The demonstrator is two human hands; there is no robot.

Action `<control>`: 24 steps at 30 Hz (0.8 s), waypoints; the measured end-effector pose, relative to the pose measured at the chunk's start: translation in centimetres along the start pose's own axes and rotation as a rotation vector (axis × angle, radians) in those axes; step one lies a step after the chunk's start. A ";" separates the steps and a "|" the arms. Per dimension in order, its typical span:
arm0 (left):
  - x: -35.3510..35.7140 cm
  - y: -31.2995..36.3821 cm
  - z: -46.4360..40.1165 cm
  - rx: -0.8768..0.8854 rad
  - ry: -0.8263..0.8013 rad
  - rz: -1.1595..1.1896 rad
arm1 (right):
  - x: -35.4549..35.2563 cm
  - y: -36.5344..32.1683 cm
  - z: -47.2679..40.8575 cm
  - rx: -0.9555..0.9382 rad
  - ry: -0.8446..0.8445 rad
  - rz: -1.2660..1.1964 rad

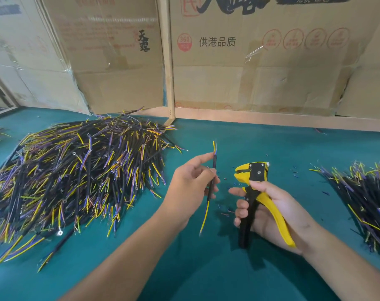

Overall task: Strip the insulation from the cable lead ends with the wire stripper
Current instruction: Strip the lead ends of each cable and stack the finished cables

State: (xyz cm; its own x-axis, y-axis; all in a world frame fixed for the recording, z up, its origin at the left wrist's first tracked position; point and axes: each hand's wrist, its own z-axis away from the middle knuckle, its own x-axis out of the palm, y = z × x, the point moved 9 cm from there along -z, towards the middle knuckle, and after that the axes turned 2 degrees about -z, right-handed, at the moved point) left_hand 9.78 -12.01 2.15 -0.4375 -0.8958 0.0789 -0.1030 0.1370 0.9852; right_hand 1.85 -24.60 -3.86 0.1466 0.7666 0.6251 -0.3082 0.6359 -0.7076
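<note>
Above green table (206,268), black cable (213,181), yellow leads, tips seemingly bare

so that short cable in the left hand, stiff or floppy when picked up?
Probably fairly stiff: the cable stands nearly upright from the left hand pinch, hardly sagging. Its thin yellow lead curves only slightly, so likely bendable. Looks light; two fingertips hold it.

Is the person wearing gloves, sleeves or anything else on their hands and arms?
No. Both the left hand and the right hand are bare, with no gloves. Both forearms are uncovered as far as the picture shows, with no sleeves in view. No watch, ring or bracelet is visible on either wrist or on the fingers.
</note>
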 end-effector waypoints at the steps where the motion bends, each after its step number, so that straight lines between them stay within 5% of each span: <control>1: 0.2 0.2 0.1 0.017 -0.007 -0.010 | 0.0 0.1 0.0 0.005 0.005 0.002; 10: 0.0 1.3 0.4 0.105 0.009 -0.205 | 0.1 0.0 -0.1 0.008 0.003 0.006; 24: 1.4 1.6 1.1 0.093 -0.121 -0.162 | 0.3 0.0 0.1 0.008 -0.012 0.007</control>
State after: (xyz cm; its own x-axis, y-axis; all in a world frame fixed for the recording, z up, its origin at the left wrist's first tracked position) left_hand 8.04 -12.61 3.71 -0.5118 -0.8528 -0.1040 -0.2603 0.0386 0.9648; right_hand 1.84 -24.36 -3.64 0.1329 0.7698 0.6243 -0.3171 0.6298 -0.7091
